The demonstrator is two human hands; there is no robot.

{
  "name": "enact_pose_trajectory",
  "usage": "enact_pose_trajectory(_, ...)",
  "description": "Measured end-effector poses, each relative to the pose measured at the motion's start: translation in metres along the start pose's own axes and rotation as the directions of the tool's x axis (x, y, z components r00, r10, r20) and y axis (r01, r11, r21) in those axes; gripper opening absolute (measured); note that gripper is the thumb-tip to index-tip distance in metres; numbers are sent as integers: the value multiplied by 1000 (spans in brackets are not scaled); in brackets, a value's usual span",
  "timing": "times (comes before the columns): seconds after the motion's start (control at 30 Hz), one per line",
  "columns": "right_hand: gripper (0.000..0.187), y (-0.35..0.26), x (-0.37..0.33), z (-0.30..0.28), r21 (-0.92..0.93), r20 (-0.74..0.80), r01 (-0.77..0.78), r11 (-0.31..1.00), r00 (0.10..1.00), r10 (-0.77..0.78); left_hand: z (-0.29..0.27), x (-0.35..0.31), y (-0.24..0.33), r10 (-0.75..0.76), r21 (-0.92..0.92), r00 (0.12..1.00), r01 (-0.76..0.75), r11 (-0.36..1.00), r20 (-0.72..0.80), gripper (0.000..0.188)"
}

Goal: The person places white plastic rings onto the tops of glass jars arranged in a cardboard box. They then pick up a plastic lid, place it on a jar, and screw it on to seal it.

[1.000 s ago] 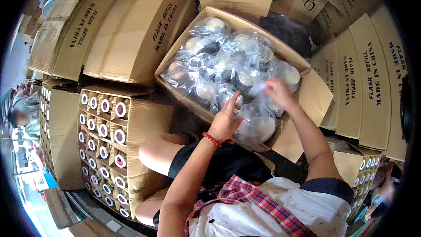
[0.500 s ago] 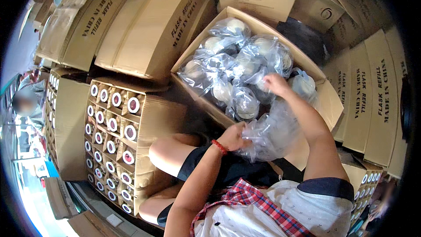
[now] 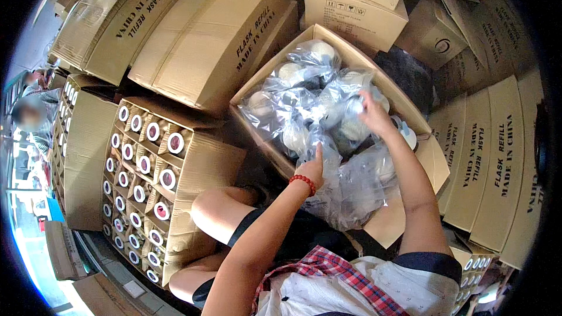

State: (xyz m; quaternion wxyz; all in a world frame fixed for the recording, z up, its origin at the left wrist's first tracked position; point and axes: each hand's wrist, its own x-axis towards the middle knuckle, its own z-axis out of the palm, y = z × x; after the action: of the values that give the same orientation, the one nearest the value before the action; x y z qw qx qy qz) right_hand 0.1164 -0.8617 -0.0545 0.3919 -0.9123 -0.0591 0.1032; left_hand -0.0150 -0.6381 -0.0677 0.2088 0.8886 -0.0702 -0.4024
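An open cardboard box (image 3: 404, 85) in front of me holds several pale, rounded, ribbed objects (image 3: 291, 74), each wrapped in a clear plastic bag. My right hand (image 3: 374, 112) reaches inside, its fingers closed on the clear plastic around one of these objects, right of the middle. At the near side, my left hand (image 3: 310, 168), with a red bead bracelet at the wrist, is against a clear plastic bag (image 3: 351, 184). One left finger points up along the plastic; the others are partly hidden and appear curled on it. That bag spreads over the near flap and my lap.
On the left stands an open carton (image 3: 193, 199) with dividers and rows of white-rimmed round openings. Large closed cartons (image 3: 205, 35) are stacked behind it. Upright cartons (image 3: 497, 158) line the right side. A person (image 3: 35, 114) is at the far left.
My left hand has moved up from the loose plastic near my lap toward the box's contents, one finger now extended. My right hand stays among the wrapped objects. The view has shifted slightly.
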Motion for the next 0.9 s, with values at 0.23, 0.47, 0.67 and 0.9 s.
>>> enact_pose_trajectory(0.23, 10, -31, 1, 39, -511, 435, 650, 563, 760, -483, 48, 26, -51, 78, -49, 973, -90, 995, -218, 42)
enact_pose_trajectory(0.47, 9, 47, 91, 49, -130, 404, 385, 914, 862, -306, 19, 19, -31, 268, 148, 768, -224, 963, -581, 33)
enact_pose_trajectory(0.67, 9, 14, 43, 52, -95, 43, 305, 947, 952, -303, 43, 47, -57, 181, -248, 898, -296, 923, -401, 38)
enact_pose_trajectory(0.9, 66, -63, -33, 43, 18, 512, 423, 906, 774, -372, 1, 50, -47, -263, -417, 868, 72, 906, -421, 61)
